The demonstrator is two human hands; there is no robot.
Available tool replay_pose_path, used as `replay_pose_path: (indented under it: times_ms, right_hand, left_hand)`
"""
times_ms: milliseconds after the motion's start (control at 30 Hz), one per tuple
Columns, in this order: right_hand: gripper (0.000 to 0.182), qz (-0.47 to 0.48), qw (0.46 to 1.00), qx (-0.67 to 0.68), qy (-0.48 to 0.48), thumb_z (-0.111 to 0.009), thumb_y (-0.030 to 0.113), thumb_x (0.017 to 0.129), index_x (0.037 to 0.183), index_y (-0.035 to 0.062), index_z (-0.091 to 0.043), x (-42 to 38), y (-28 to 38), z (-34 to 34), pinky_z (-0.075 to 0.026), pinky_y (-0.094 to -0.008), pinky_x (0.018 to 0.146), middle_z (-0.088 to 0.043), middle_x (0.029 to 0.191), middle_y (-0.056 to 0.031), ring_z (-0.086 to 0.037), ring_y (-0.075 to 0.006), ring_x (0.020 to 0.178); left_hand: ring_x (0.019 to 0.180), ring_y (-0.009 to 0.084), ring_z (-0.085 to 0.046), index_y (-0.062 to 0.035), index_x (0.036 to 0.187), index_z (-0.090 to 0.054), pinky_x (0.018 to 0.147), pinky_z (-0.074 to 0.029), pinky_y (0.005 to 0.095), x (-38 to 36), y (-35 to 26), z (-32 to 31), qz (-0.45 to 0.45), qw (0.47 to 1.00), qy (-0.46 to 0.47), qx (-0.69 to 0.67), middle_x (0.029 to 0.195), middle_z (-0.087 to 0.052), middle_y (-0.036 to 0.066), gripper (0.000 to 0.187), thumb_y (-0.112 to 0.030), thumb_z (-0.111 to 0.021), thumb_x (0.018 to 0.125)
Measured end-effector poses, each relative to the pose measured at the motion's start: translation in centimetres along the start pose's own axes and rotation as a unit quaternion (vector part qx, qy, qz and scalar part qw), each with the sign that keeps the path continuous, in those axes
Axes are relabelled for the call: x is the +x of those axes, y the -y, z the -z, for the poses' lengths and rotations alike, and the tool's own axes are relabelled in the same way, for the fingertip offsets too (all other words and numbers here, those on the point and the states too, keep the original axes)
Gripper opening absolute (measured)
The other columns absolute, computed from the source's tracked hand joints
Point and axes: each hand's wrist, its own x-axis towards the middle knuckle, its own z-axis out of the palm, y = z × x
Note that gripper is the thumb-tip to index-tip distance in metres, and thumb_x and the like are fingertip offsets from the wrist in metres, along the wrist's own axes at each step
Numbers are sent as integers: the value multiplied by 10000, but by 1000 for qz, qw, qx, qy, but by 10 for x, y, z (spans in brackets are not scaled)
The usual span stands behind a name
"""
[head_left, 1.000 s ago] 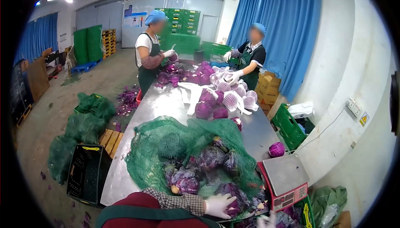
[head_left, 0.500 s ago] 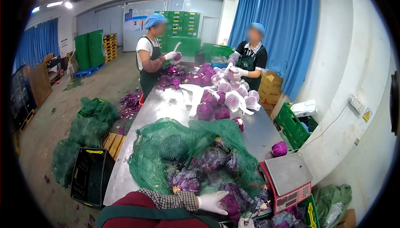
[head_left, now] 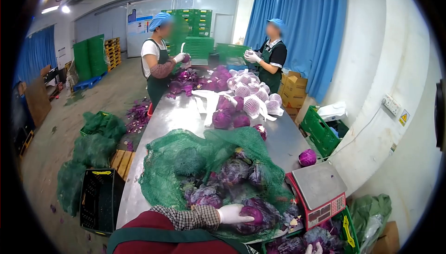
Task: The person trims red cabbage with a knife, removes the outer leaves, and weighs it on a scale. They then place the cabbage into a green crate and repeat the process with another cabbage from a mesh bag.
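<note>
My left hand (head_left: 233,214), in a white glove, rests with its fingers on a purple cabbage (head_left: 252,214) at the near edge of the metal table (head_left: 153,138). At the bottom edge, my right hand (head_left: 314,248), also gloved, lies against dark cabbages in a green crate (head_left: 347,235); only its fingertips show, and whether they grip one is unclear. Beyond my left hand, a green mesh bag (head_left: 160,170) spreads over the table with several leafy purple cabbages (head_left: 234,172) in it.
A red scale (head_left: 320,191) stands right of the bag, near a lone cabbage (head_left: 307,157). Two people in blue caps handle cabbages at the far end, beside net-wrapped ones (head_left: 253,105). A black crate (head_left: 100,200) and filled mesh bags (head_left: 95,147) stand on the left floor.
My right hand has moved right and down, over the crate. My left hand has shifted slightly left on the cabbage. The far right person has raised a cabbage. The camera view has shifted slightly.
</note>
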Motion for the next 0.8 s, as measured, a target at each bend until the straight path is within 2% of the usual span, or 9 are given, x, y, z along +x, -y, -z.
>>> replay_pose_path:
  times_ms: [67,133,233,267,367,567,633,733,800]
  right_hand:
    - [345,0,989,93,119,-626,157,921,1192,-49,-568,-1,32,-13,-464,-349,929,-642,1094,-188,-587,-269,1065]
    - [287,-189,924,263,206,-609,128,923,1192,26,-604,4,107,-35,-449,-233,548,-656,984,-65,-543,-97,608]
    - [292,55,933,225,277,-591,140,925,1204,52,-593,-13,82,-113,-388,-239,457,-608,786,-37,-453,-73,497]
    - [328,418,904,73,47,-591,185,936,1237,55,-571,-8,96,-129,-391,-255,445,-585,726,-36,-469,-89,487]
    - [366,-146,867,322,350,-585,232,948,1272,65,-554,-24,104,-127,-381,-248,420,-574,642,-36,-470,-98,438]
    - [303,34,896,313,314,-591,163,926,1192,19,-605,-36,118,-118,-453,-261,556,-652,941,-109,-536,-120,583]
    - [308,113,909,315,250,-585,180,926,1190,23,-608,-41,122,-122,-457,-288,604,-648,938,-121,-517,-143,608]
    - [308,-135,878,263,377,-578,185,931,1195,28,-607,-32,139,-98,-460,-290,597,-645,918,-121,-528,-148,608]
    - [307,-128,877,281,368,-573,193,932,1193,34,-607,-35,128,-104,-456,-278,579,-644,914,-117,-523,-140,591]
  left_hand:
    - [1000,375,-620,88,1075,-579,897,-476,399,3,-3,-4,-10,1000,3,7,1073,-633,267,904,-763,-504,780]
    - [963,395,-624,99,1049,-566,869,-486,409,0,-15,-2,-8,999,-2,37,1053,-628,278,920,-773,-512,761]
    - [876,388,-630,74,1025,-553,792,-509,410,-15,-32,-9,-53,992,-69,92,953,-630,253,794,-668,-629,755]
    - [860,380,-627,67,1013,-530,773,-512,402,-19,-30,-17,-87,985,-114,95,937,-624,241,781,-662,-634,753]
    - [888,360,-629,110,1232,-427,757,-520,381,-27,-23,-23,-102,984,-108,101,984,-616,239,931,-653,-647,747]
    - [1137,433,-512,46,1382,-354,969,-433,430,-29,-21,-27,-215,939,-206,174,1266,-491,296,988,-648,-651,745]
    - [1174,432,-489,29,1380,-377,995,-416,425,-14,-14,-31,-173,971,-110,120,1310,-458,295,960,-640,-651,749]
    - [1213,431,-463,16,1369,-411,1026,-395,420,-10,-18,-30,-142,985,-47,91,1344,-437,291,918,-629,-647,761]
    - [1218,430,-460,15,1371,-408,1030,-392,420,-13,-17,-29,-142,984,-46,94,1351,-432,293,915,-627,-647,765]
